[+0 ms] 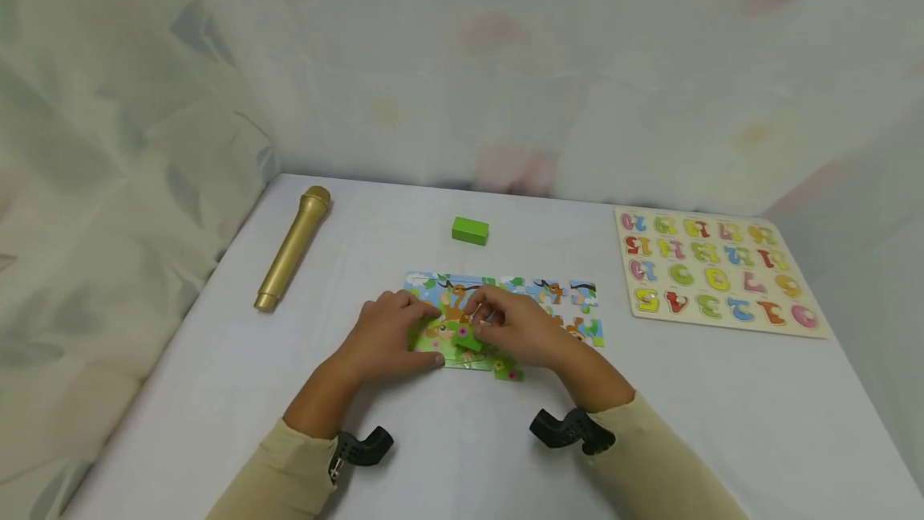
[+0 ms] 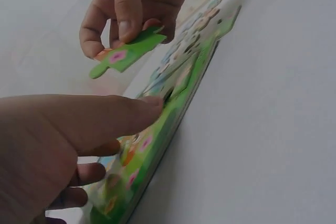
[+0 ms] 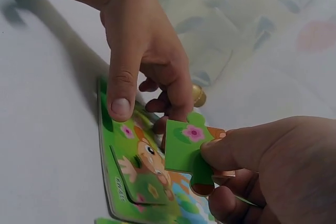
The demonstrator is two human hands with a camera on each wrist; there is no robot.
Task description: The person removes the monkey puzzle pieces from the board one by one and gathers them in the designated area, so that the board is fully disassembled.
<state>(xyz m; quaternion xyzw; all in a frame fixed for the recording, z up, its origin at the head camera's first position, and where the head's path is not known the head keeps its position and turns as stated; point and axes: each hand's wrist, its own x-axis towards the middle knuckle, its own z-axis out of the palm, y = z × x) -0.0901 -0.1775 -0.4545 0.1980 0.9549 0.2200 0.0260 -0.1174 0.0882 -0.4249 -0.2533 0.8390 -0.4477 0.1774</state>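
My right hand [image 1: 525, 329] pinches a green jigsaw piece [image 3: 181, 148] with a pink flower between thumb and fingers. The piece is held above the jigsaw board [image 1: 426, 282], which carries a cartoon animal picture. At the board's left side is my left hand [image 1: 390, 334], its fingers loosely bent and its thumb at the near edge. Nothing is gripped in it. In the right wrist view, another jigsaw piece [image 3: 137, 182] lies slightly raised on the board. A loose green piece [image 1: 508, 374] lies by the board's near right corner. The right hand hides part of the board in the head view.
Several loose jigsaw pieces [image 1: 583, 294] lie right of the board, partly behind my right hand. A green block [image 1: 470, 231] sits beyond the board. The gold microphone [image 1: 292, 251] lies at the left, and a number board [image 1: 722, 273] at the right.
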